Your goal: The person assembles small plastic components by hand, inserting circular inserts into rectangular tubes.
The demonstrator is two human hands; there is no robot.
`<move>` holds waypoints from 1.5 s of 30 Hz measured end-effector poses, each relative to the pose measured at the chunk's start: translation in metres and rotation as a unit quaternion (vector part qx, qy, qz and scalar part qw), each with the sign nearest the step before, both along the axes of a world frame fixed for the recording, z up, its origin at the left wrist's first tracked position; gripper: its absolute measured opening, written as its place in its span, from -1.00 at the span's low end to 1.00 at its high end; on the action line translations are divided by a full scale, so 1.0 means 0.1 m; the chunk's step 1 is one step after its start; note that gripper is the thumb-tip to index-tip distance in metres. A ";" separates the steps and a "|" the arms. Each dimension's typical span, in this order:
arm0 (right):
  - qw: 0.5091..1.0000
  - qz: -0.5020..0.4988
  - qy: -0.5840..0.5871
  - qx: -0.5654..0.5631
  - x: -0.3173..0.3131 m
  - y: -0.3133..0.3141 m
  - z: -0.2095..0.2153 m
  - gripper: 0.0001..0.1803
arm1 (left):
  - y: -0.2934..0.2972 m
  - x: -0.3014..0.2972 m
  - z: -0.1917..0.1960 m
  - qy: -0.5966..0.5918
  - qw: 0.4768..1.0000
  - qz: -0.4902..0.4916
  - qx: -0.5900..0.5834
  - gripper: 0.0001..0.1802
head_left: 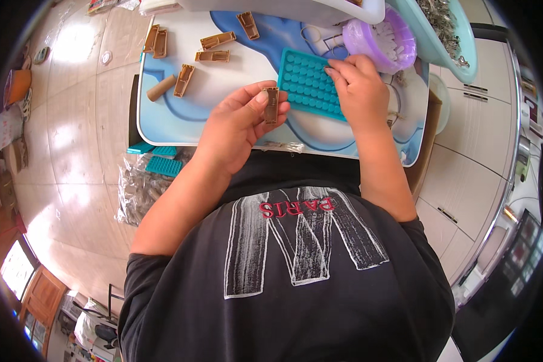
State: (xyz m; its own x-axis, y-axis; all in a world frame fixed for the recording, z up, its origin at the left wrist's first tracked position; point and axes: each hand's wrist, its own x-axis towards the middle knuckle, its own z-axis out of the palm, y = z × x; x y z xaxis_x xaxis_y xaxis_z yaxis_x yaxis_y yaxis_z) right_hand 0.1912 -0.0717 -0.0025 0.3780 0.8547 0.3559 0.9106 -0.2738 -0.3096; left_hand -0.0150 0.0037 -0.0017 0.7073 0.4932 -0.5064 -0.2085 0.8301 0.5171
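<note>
My left hand (230, 123) is closed around a small brown plastic case (271, 107), thumb on its near face and fingers behind. The case is narrow and oblong, its hollow side facing up. To the right of it lies a teal tray (308, 81) with rows of round cells. Over the tray's right part hovers or rests my right hand (365, 93), thumb and fingertips pinched together near the far edge. Whatever is between those fingertips is too small to make out. Several similar brown cases (212, 56) are scattered across the far left of the table.
A brown cylinder (161, 88) lies at the table's left. Behind the right hand stands a purple tub (351, 37) lined with plastic, holding white pieces. Beyond are a pale teal basin (469, 60) of metal parts and a white bin (283, 5). More teal trays (164, 165) sit below, left.
</note>
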 end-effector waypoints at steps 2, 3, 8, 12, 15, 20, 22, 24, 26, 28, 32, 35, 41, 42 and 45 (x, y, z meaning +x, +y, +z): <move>1.000 0.010 -0.010 -0.009 -0.02 0.01 -0.01 -0.90 | 0.00 0.02 0.03 0.015 1.000 -0.002 0.008 -0.65; 1.000 0.022 0.004 0.004 -0.03 0.01 0.00 -0.90 | -0.01 0.02 0.02 0.016 1.000 -0.002 0.008 -0.65; 0.976 0.107 0.174 0.081 -0.37 0.04 0.20 -0.89 | 0.00 0.03 0.00 0.014 1.000 -0.011 0.004 -0.66; 0.968 0.185 0.147 0.082 -0.52 0.09 0.19 -0.86 | -0.01 0.02 -0.02 0.010 1.000 -0.021 0.008 -0.67; 0.970 0.193 0.131 0.070 -0.55 0.06 0.15 -0.87 | -0.02 0.03 -0.01 0.016 1.000 -0.016 0.012 -0.68; 0.968 0.212 0.108 0.076 -0.59 0.03 0.13 -0.89 | -0.02 0.02 -0.03 0.026 0.999 -0.015 0.013 -0.69; 0.971 0.188 0.125 0.079 -0.50 0.00 0.13 -0.89 | -0.02 0.03 -0.04 0.024 0.999 -0.017 0.012 -0.70; 0.972 0.167 0.145 0.082 -0.34 -0.03 0.10 -0.89 | -0.02 0.02 -0.04 0.025 1.000 -0.016 0.011 -0.70; 0.993 0.047 0.077 0.072 -0.14 -0.04 0.03 -0.88 | -0.02 0.03 -0.02 0.036 0.999 -0.013 0.013 -0.71; 0.998 0.026 0.037 0.049 -0.06 -0.04 -0.01 -0.88 | -0.02 0.03 -0.03 0.037 0.999 -0.014 0.012 -0.70; 1.000 -0.001 -0.006 0.010 -0.04 -0.03 -0.04 -0.90 | -0.01 0.04 -0.01 0.042 0.999 -0.017 0.015 -0.70; 0.999 0.020 0.028 0.036 -0.09 -0.03 0.00 -0.91 | -0.02 0.04 -0.02 0.034 0.999 -0.016 0.022 -0.69; 0.965 0.161 0.153 0.137 -0.42 0.07 0.10 -0.88 | -0.02 0.05 0.01 0.027 0.999 -0.014 0.012 -0.67; 0.961 0.172 0.169 0.135 -0.48 0.08 0.10 -0.88 | -0.02 0.05 0.00 0.027 0.999 -0.016 0.013 -0.67; 0.958 0.191 0.164 0.136 -0.55 0.10 0.03 -0.87 | -0.01 0.03 -0.03 0.011 0.999 -0.026 0.021 -0.67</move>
State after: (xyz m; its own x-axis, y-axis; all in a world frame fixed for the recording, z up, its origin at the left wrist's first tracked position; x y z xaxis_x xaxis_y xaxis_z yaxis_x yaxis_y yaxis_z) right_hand 0.1361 -0.0619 0.0005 0.1866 0.8454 0.5005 0.7695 0.1910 -0.6094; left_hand -0.0122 0.0027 -0.0051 0.7209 0.4775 -0.5023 -0.1539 0.8169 0.5558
